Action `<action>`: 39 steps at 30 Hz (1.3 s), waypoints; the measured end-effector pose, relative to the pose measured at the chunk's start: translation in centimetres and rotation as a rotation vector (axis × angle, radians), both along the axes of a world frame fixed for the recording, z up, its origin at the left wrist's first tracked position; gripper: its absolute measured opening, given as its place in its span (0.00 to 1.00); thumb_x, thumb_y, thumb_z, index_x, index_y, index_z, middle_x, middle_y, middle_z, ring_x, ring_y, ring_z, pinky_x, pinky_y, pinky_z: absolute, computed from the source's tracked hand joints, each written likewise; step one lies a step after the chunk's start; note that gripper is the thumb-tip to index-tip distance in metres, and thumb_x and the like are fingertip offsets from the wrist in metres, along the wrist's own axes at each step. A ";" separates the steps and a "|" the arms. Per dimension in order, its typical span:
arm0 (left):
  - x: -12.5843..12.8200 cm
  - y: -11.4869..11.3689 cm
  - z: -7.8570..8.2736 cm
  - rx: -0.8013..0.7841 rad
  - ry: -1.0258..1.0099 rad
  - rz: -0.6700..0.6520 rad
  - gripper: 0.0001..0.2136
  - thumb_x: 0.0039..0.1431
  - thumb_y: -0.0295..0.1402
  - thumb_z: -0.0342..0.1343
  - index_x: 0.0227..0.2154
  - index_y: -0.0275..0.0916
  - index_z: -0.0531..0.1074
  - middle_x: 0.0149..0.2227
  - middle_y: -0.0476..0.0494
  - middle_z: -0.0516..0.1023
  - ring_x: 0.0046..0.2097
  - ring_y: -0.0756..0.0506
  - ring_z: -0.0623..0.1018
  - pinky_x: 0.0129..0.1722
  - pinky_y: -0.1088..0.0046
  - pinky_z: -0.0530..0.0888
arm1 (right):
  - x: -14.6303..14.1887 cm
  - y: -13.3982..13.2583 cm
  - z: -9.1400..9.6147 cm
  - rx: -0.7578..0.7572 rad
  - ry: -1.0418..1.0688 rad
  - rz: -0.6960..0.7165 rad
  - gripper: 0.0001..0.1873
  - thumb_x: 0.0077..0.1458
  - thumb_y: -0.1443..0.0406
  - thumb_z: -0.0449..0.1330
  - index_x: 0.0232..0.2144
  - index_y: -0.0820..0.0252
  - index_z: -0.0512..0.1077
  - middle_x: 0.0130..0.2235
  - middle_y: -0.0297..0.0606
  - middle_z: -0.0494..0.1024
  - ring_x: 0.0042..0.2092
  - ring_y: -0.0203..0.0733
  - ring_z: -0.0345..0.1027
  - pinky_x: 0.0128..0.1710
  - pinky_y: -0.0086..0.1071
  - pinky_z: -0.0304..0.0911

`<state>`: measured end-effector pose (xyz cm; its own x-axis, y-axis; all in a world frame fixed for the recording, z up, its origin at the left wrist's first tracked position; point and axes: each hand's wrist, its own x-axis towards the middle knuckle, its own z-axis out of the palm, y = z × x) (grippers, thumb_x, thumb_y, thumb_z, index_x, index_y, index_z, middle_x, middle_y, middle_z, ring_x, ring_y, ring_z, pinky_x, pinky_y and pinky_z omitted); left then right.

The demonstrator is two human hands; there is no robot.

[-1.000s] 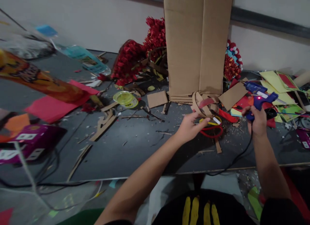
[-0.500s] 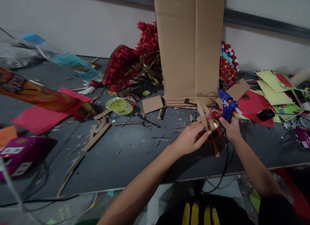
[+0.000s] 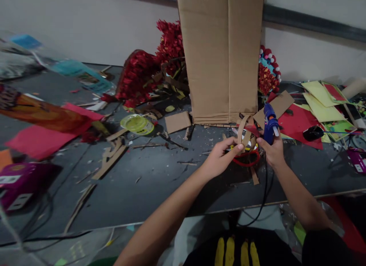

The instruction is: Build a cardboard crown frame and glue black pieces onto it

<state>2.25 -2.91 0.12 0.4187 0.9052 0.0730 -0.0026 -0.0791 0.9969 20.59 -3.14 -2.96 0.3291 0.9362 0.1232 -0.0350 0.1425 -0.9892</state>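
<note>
My left hand [image 3: 221, 157] pinches a small piece built from brown cardboard strips [image 3: 244, 131] with red and yellow loops [image 3: 248, 156] under it, just above the dark table [image 3: 160, 182]. My right hand [image 3: 273, 151] is closed round the handle of a blue glue gun [image 3: 269, 122], its nozzle turned toward the strips. The gun's black cord [image 3: 264, 193] drops over the table's front edge.
A tall folded cardboard sheet [image 3: 220, 56] stands right behind the hands. Red paper flowers [image 3: 143, 73] and a yellow tape roll [image 3: 137, 123] lie to the left, coloured paper sheets [image 3: 320, 102] to the right. Cardboard scraps litter the table. A purple box [image 3: 20, 178] sits far left.
My right hand has brought the glue gun from the right in to the cardboard strips. My left hand has lifted the strip piece a little and kept its hold.
</note>
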 end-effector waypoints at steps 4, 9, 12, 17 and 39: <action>0.1 0.1 -0.1 -0.027 0.000 0.050 0.17 0.51 0.48 0.57 0.24 0.36 0.72 0.25 0.48 0.73 0.30 0.50 0.70 0.34 0.75 0.68 | -0.2 -0.2 0.3 0.018 -0.042 0.001 0.35 0.34 0.54 0.70 0.43 0.52 0.60 0.33 0.30 0.77 0.36 0.39 0.74 0.40 0.37 0.70; 0.2 0.2 -0.1 0.008 0.028 0.113 0.16 0.51 0.46 0.58 0.22 0.36 0.74 0.25 0.47 0.76 0.30 0.49 0.72 0.34 0.75 0.69 | -0.5 -0.5 0.7 0.066 -0.068 -0.020 0.32 0.36 0.56 0.70 0.43 0.51 0.59 0.33 0.30 0.76 0.35 0.39 0.74 0.39 0.36 0.70; 0.2 0.2 -0.2 -0.004 0.028 0.117 0.15 0.48 0.45 0.61 0.22 0.37 0.76 0.24 0.47 0.77 0.29 0.49 0.73 0.34 0.75 0.70 | -0.5 -0.5 0.8 0.081 -0.098 -0.039 0.30 0.38 0.56 0.69 0.41 0.51 0.60 0.32 0.30 0.76 0.34 0.38 0.74 0.38 0.36 0.70; 0.3 0.3 -0.4 -0.087 -0.057 0.014 0.13 0.46 0.44 0.63 0.27 0.38 0.80 0.29 0.44 0.81 0.33 0.46 0.77 0.38 0.70 0.74 | -0.2 -0.5 0.8 0.116 -0.120 -0.075 0.30 0.39 0.56 0.69 0.43 0.51 0.60 0.32 0.29 0.76 0.35 0.38 0.74 0.40 0.36 0.70; 0.1 0.2 -0.3 -0.038 0.024 -0.069 0.10 0.46 0.37 0.64 0.30 0.35 0.80 0.34 0.42 0.82 0.36 0.46 0.80 0.43 0.69 0.75 | 0.5 -0.2 -0.4 0.119 -0.066 -0.009 0.19 0.41 0.57 0.69 0.35 0.55 0.70 0.35 0.31 0.78 0.36 0.34 0.71 0.43 0.32 0.68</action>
<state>2.30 -2.75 -0.21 0.4815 0.8760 0.0279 0.0173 -0.0413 0.9990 21.10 -3.34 -3.33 0.3249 0.9108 0.2548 0.0315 0.2589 -0.9654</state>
